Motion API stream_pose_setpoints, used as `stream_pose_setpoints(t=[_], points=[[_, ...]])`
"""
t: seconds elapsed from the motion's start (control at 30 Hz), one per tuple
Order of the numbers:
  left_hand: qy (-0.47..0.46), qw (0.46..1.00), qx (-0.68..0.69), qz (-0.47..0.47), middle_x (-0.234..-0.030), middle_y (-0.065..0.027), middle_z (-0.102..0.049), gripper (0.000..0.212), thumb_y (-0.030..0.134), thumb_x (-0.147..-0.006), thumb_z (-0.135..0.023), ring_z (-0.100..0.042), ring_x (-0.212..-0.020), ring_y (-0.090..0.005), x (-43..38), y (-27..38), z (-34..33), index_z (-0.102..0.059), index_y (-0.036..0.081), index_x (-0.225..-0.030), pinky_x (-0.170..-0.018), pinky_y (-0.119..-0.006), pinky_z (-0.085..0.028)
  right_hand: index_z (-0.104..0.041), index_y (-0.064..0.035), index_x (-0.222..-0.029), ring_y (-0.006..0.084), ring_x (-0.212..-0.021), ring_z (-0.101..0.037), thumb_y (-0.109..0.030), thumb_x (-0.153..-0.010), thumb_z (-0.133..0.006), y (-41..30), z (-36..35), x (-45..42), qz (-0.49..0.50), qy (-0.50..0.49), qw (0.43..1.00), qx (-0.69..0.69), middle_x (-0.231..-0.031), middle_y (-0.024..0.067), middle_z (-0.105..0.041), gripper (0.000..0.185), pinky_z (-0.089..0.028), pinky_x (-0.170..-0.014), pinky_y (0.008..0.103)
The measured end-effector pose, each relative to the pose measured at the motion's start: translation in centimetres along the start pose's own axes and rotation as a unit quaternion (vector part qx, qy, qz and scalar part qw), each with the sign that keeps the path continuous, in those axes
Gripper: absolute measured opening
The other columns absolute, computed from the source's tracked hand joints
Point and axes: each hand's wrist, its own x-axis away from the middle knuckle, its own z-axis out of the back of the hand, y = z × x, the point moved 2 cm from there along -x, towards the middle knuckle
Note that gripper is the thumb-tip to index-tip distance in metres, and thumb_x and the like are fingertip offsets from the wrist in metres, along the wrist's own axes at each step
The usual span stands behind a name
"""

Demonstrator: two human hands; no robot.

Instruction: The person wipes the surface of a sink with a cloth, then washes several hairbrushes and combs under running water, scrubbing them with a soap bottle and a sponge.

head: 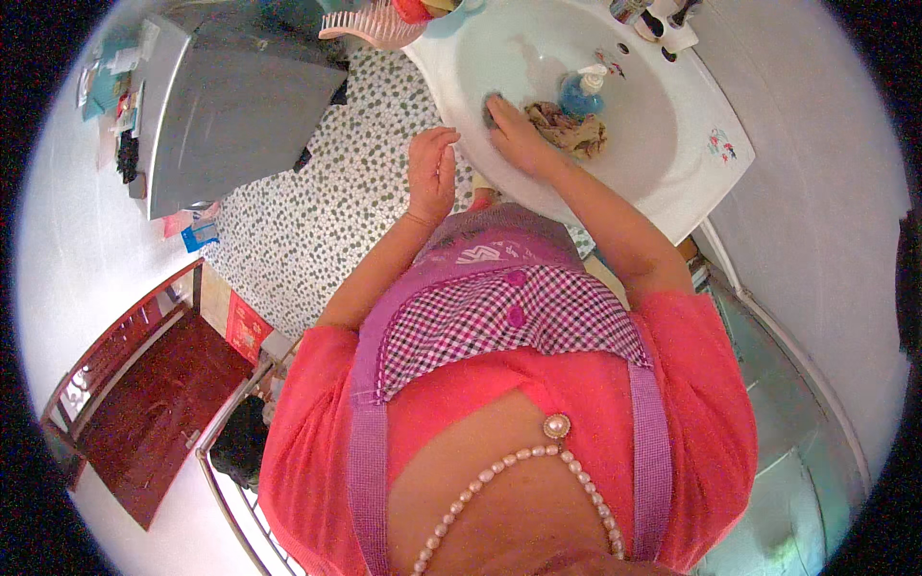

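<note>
My right hand (524, 142) reaches into the white washbasin (709, 176), its fingers pressing a small dark pad (490, 114) against the basin's inner wall. The fingers cover part of the pad, so its exact kind cannot be made out. Beside that hand a crumpled brown patterned cloth (576, 133) lies in the bowl. Touching or close to the cloth is a blue pump bottle (580, 95) with a white pump head. My left hand (431, 173) hovers just outside the basin's left rim, fingers slightly bent, with nothing seen in it.
A pink hairbrush (371, 27) rests at the basin's upper left edge. The faucet (634, 11) is cut off at the top. Left stands a grey cabinet-like appliance (238, 108) on the mosaic tile floor (374, 108). Lower left are a dark red wooden chair (166, 396) and a metal rack (209, 439).
</note>
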Motion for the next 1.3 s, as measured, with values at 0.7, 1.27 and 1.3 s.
stream_pose_setpoints(t=[0.7, 1.27, 1.3], points=[[-0.190, 0.980, -0.061, -0.020, -0.096, -0.0162, -0.060, 0.016, 0.012, -0.080, -0.054, -0.054, -0.092, -0.0311, -8.7, -0.7, -3.8, -0.060, 0.003, -0.092, -0.084, -0.040, -0.041, -0.055, -0.0029, -0.112, 0.0146, -0.086, -0.056, -0.009, -0.080, -0.037, -0.8, 12.4, 11.5, -0.271, 0.148, 0.878, -0.367, -0.100, 0.0073, -0.060, 0.038, -0.044, -0.079, 0.0241], [-0.201, 0.977, -0.065, 0.019, -0.105, -0.0178, -0.057, 0.036, 0.021, -0.077, -0.059, -0.049, -0.101, -0.0350, -11.9, 2.9, -9.8, -0.055, 0.000, -0.105, -0.089, -0.041, -0.039, -0.055, -0.0020, -0.112, 0.0130, -0.088, -0.056, -0.010, -0.082, -0.038, -3.4, 15.8, 11.1, -0.236, 0.249, 0.869, -0.356, -0.102, 0.0071, -0.059, 0.036, -0.045, -0.076, 0.0243], [-0.180, 0.983, -0.046, 0.010, -0.105, -0.0184, -0.057, 0.035, 0.020, -0.077, -0.059, -0.049, -0.100, -0.0353, -11.9, 3.2, -9.5, -0.055, 0.000, -0.105, -0.089, -0.041, -0.039, -0.055, -0.0017, -0.112, 0.0130, -0.088, -0.056, -0.010, -0.082, -0.038, -3.9, 16.3, 10.7, -0.223, 0.250, 0.873, -0.355, -0.102, 0.0070, -0.060, 0.036, -0.045, -0.077, 0.0241]])
